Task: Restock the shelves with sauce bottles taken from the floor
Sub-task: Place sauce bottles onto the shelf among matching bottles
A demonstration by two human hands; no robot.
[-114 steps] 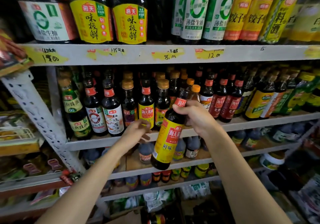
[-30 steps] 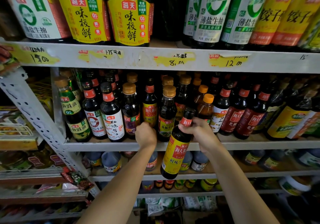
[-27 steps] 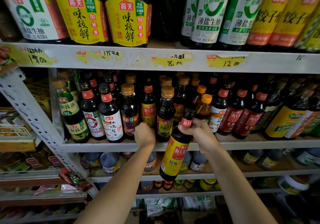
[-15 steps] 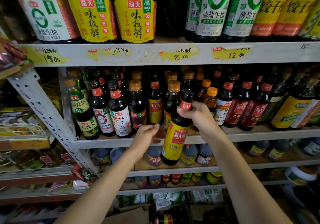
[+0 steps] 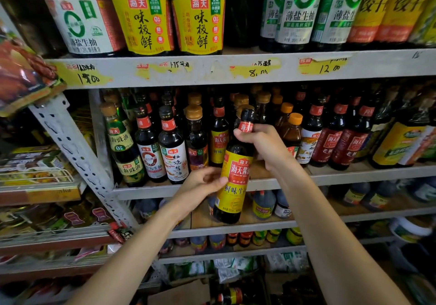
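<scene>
A shop's metal shelving fills the frame, packed with dark sauce bottles on every level. The task's bottle (image 5: 236, 177), yellow-labelled, hangs in front of the middle shelf (image 5: 354, 177) at centre frame, its base below the shelf lip and its top tilted slightly right. The right hand (image 5: 260, 145) holds it, fingers wrapped round the neck just under the cap. The left hand (image 5: 200, 186) lies against the label's left side with the thumb touching. Whether its fingers curl round the bottle I cannot tell.

This bottle is not yet shelved, and I judge the restocking to be mid-way. A further bottle (image 5: 230, 296) shows low at the bottom of the frame.

Open room looks narrow. A bare patch of shelf board (image 5: 257, 170) sits just behind the held bottle, between a matching bottle (image 5: 219, 143) and an orange-capped bottle (image 5: 292, 134). The bottle must rise over the lip, and the upper shelf (image 5: 212, 71) caps the headroom above.
</scene>
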